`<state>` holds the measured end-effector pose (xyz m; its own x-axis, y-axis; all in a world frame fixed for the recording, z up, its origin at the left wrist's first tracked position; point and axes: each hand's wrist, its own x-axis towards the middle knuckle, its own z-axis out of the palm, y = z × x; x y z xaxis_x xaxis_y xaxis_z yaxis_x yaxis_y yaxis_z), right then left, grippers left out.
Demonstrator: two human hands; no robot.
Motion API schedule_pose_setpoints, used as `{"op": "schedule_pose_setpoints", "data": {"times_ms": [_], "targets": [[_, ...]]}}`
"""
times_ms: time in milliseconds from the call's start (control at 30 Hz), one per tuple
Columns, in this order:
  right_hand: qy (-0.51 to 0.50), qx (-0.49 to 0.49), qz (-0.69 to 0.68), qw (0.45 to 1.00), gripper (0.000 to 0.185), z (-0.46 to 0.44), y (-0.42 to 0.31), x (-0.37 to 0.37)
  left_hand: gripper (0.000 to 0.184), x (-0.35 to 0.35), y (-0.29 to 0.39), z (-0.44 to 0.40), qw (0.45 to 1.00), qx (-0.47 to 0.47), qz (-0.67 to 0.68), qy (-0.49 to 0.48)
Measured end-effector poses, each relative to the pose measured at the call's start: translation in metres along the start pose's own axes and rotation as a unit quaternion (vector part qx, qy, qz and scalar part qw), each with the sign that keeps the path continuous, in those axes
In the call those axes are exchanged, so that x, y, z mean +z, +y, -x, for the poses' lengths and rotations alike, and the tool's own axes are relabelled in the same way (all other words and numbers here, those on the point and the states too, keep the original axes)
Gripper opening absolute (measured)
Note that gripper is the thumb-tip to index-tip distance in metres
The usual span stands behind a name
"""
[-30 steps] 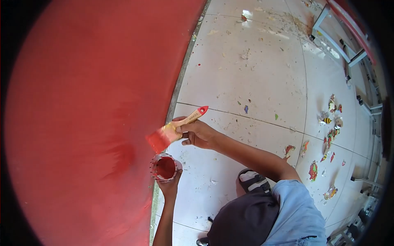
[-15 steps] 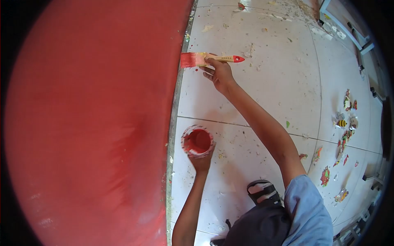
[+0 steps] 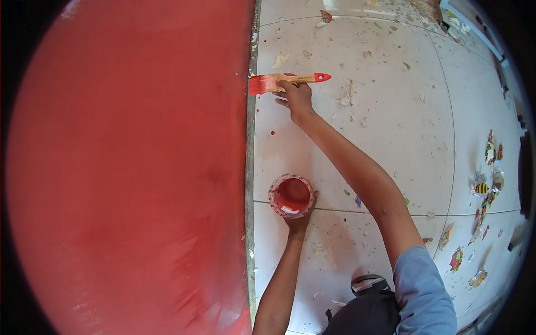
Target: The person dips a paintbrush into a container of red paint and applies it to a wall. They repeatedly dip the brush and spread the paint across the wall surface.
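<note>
Right hand (image 3: 299,103) gripping brush (image 3: 268,84), left hand (image 3: 299,223) holding pot (image 3: 274,194), we're likely edging the wall (image 3: 139,145), next needing steady strokes.

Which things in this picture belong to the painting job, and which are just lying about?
Belong to the job:
- paintbrush, in the right hand
- paint pot, in the left hand
- red-painted surface

Lying about on the floor:
- yellow-and-black striped piece
- red-and-green scrap
- pale flake
</note>
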<state>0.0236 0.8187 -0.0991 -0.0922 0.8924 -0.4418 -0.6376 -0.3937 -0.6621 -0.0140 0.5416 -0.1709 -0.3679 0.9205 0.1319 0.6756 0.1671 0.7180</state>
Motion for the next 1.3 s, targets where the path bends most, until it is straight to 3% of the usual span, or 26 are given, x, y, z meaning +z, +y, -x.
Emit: {"op": "schedule_pose_setpoints", "data": {"times_ms": [33,133,167,267,333,433,567,700,833,933,1000,1100,1200,1300], "targets": [[0.003,-0.007,0.009,1.0,0.039,-0.007,0.001,0.004,0.084,0.001,0.003,0.001,0.995,-0.05,0.082,-0.018],[0.018,-0.032,0.027,0.999,0.038,-0.031,0.005,0.018,0.083,0.003,-0.003,0.001,0.983,-0.104,0.136,-0.065],[0.024,-0.045,0.028,0.998,0.037,-0.038,0.007,0.023,0.09,0.005,-0.018,0.003,0.994,-0.074,0.018,-0.074],[0.042,-0.1,0.052,0.993,0.033,-0.054,0.016,0.033,0.098,-0.002,0.0,-0.01,0.997,-0.037,-0.03,-0.056],[0.061,-0.145,0.116,0.981,0.032,-0.064,0.023,0.037,0.096,-0.002,0.009,-0.017,0.999,-0.027,0.03,-0.015],[0.1,-0.361,0.278,0.885,0.031,-0.073,0.036,0.046,0.085,-0.005,0.016,-0.021,1.0,-0.015,0.004,-0.014],[-0.022,-0.311,0.122,0.942,0.03,-0.059,0.028,0.071,0.08,-0.003,0.014,-0.02,0.999,-0.022,-0.009,-0.025],[0.016,-0.208,0.014,0.978,0.031,-0.044,-0.006,0.057,0.078,-0.012,0.031,-0.03,0.999,-0.021,0.036,-0.013],[0.077,-0.307,0.192,0.929,0.026,-0.094,0.057,0.05,0.08,-0.013,0.031,-0.03,0.997,-0.023,0.073,-0.018],[-0.022,-0.32,0.115,0.94,0.024,-0.061,0.025,0.085,0.083,-0.009,0.02,-0.025,0.999,0.0,0.042,-0.008],[-0.037,-0.205,-0.012,0.978,0.028,-0.037,-0.007,0.084,0.085,-0.011,0.021,-0.024,0.998,-0.009,0.055,-0.01],[-0.031,-0.052,-0.117,0.991,0.035,-0.051,-0.002,0.065,0.085,-0.01,0.022,-0.025,0.998,-0.017,0.055,-0.019],[0.032,-0.031,0.036,0.998,0.036,-0.063,0.043,0.052,0.083,-0.013,0.028,-0.025,0.995,-0.027,0.093,-0.022],[0.066,-0.122,0.051,0.989,0.034,-0.075,0.048,0.034,0.081,-0.013,0.022,-0.028,0.999,-0.003,0.03,-0.031]]}}
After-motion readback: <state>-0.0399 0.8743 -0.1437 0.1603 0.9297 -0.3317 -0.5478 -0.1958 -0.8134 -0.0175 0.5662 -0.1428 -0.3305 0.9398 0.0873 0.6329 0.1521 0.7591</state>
